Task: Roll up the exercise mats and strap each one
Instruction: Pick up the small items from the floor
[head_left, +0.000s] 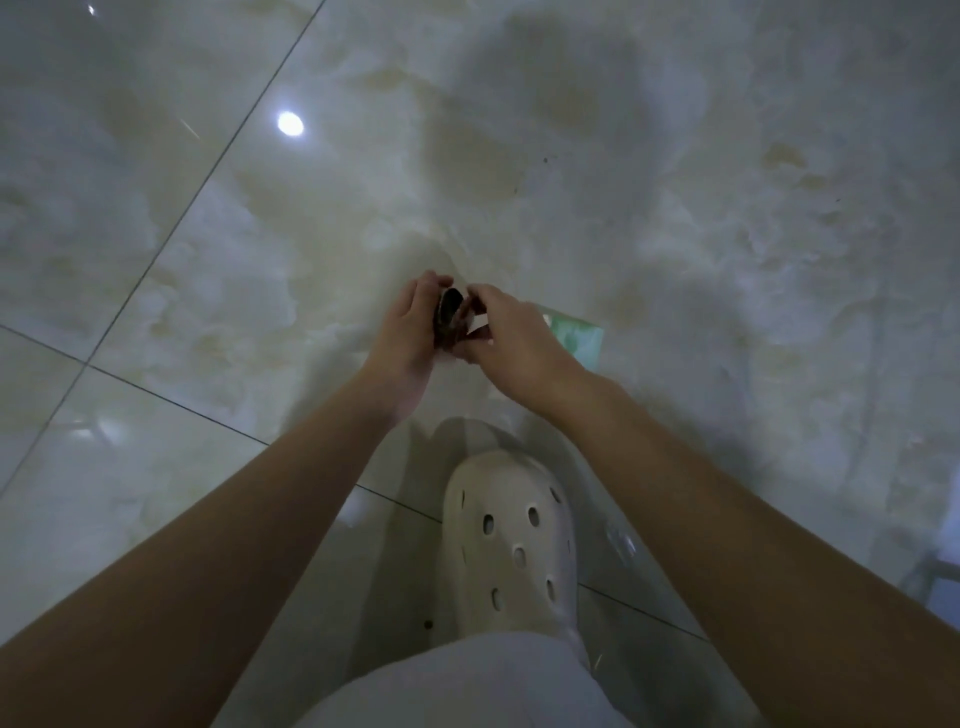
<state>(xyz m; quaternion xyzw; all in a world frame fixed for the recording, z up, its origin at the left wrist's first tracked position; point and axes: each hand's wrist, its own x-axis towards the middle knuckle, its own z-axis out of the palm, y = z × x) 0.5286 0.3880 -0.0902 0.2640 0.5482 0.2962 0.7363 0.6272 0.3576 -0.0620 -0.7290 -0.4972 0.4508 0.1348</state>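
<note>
Small dark coil (451, 307), prob. a strap, held mid-frame btw both hands, well above the floor. Gripped from one side by left hand (410, 332), fingers curled round it; pinched from the other by right hand (514, 338) at a pale tab. Just beyond right hand, partly hidden: green-white flat item (583, 339), can't tell what. Below hands: white perforated clog (511, 540), pale trouser leg (467, 686) at bottom edge. All round: glossy marble-look tiles (208, 260) w/ round lamp glare (290, 123) upper left.

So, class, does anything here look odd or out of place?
Nothing spilled or damaged. Oddly, no mat shows plainly: the left hand and right hand hold a small dark roll, and only a green corner peeks out beyond them.
</note>
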